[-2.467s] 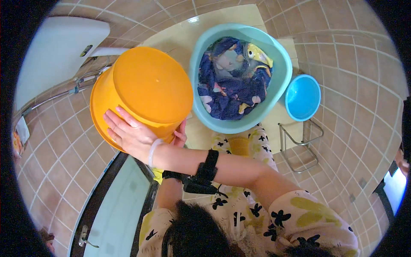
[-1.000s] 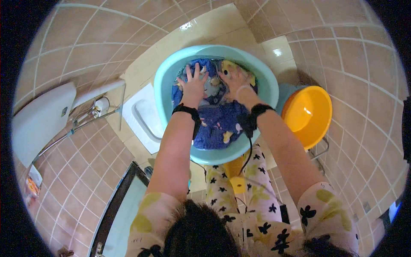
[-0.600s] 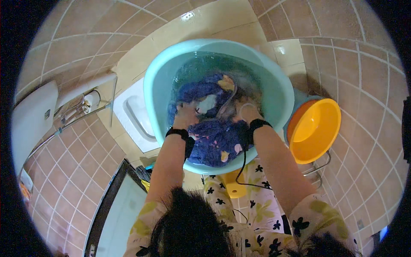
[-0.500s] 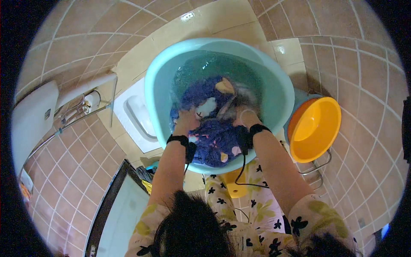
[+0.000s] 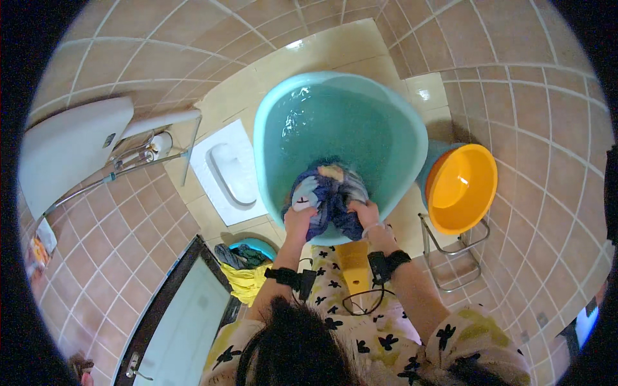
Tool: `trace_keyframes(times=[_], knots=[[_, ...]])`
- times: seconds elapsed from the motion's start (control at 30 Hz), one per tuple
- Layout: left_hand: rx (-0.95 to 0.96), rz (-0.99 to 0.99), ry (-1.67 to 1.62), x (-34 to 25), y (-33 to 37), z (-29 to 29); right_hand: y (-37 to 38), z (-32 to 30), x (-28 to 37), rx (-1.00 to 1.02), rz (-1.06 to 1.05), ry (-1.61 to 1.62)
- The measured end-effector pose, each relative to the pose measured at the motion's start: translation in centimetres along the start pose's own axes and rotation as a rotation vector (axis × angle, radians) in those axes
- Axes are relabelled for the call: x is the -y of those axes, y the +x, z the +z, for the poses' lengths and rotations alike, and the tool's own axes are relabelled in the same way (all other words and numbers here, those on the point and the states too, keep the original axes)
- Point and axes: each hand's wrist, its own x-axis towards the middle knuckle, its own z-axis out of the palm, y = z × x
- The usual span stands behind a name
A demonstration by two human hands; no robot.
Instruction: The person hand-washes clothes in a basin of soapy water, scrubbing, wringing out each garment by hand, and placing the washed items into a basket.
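Observation:
A wet dark-blue patterned cloth point(image 5: 335, 199) with pale and peach patches is bunched at the near side of a big light-blue tub point(image 5: 261, 138). My left hand point(image 5: 299, 224) grips its left side, beside a pale patch. On the other side my right hand point(image 5: 365, 215) is closed round a fold of the same cloth. Part of the cloth hangs down into the greenish water point(image 5: 328, 132), where its lower end is hard to make out. Black straps with small boxes and a cable are on both my wrists.
Left of the tub is a white squat toilet point(image 5: 232, 174). An orange basin point(image 5: 463, 190) leans by a metal-legged stool point(image 5: 454, 283) on the right. Yellow and dark clothes point(image 5: 243, 276) lie around a small blue basin at lower left, near a door point(image 5: 180, 321).
Both hands have pulled the cloth toward me and gathered it into a smaller bundle at the tub's near rim. It was spread wider in the water before. The view has shifted too.

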Motion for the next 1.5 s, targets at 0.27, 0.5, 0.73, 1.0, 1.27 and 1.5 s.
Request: trace_keyframes(times=[0.27,0.5,0.73,1.0,1.27,1.5], knots=[[0.269,-0.186,-1.616,-3.5,-6.3,-2.4,-4.4,2.7,0.2,0.146,0.199,1.124],[0.178,-0.056,-1.796,-6.9,-8.7,-2.8,-9.6,2.4,6.6,0.163,0.041,1.390],[0.286,-0.074,-1.624,-7.8,-4.3,-2.5,-2.5,1.4,5.4,0.326,-0.021,1.309],[-0.149,0.277,-0.328,-2.5,1.4,-1.7,6.0,-3.5,2.9,-0.082,-0.455,0.258],[-0.112,0.594,0.580,1.4,4.7,0.1,5.5,0.1,7.8,-0.210,-0.741,-0.924],[-0.001,0.561,0.497,2.5,14.0,10.4,16.0,6.4,6.4,0.030,-0.497,-0.950]])
